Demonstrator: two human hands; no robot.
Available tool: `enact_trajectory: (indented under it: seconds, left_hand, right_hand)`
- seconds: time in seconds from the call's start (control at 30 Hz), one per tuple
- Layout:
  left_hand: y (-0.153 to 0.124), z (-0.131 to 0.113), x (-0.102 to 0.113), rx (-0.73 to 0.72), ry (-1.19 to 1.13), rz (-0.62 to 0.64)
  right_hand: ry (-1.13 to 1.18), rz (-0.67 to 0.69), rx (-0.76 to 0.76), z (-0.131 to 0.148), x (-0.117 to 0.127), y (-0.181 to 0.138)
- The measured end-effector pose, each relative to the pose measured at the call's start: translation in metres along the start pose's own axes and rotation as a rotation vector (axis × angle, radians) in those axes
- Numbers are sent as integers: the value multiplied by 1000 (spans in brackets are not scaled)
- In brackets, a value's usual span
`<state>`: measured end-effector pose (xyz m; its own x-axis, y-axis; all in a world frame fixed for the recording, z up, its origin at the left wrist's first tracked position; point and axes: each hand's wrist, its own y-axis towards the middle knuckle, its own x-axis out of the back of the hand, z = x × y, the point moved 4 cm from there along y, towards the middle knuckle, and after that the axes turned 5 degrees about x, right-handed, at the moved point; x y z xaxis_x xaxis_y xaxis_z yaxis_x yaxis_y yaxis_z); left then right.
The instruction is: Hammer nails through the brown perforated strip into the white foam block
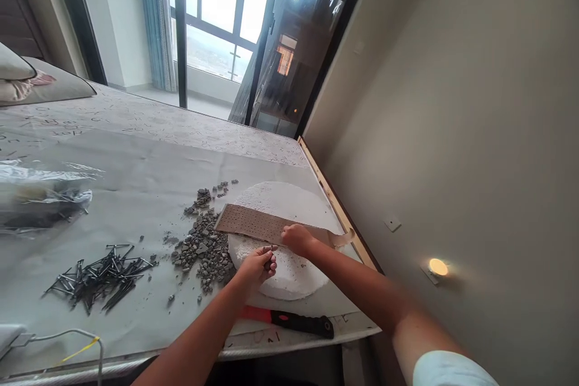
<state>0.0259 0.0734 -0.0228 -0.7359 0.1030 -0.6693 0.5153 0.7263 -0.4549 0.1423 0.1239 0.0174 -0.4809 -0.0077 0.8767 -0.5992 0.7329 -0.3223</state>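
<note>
A white round foam disc (289, 199) lies on the covered surface. Across it lies a brown perforated strip (253, 223) full of small holes. My right hand (296, 238) presses closed on the strip's near edge, holding it down. My left hand (257, 265) is pinched over the disc's left rim, gripping something small and dark, perhaps a nail or a stone. A heap of small grey stones (203, 247) lies just left of the disc, close to my left hand.
A pile of black nails (102, 277) lies to the left. A red and black handled tool (289, 321) rests at the near edge. A clear plastic bag (40, 199) sits far left. A wall with a lit lamp (437, 266) runs along the right.
</note>
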Motion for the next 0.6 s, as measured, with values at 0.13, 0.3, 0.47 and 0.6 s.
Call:
enact_trajectory:
  seconds: [0.13,0.3,0.47,0.6]
  left_hand:
    - [-1,-1,2,-13,-16,23]
    - [0,-3,1,-28,-12,31]
    - [5,-1,-4,-7,-14,42]
    - [9,1,-9,-7,-60,69]
  right_hand:
    - [8,3,45,-6,7,-2]
    - [57,-9,-23,-12,13,1]
    - [98,16,-123,-15,15,8]
    - [124,72,-183,-14,20,14]
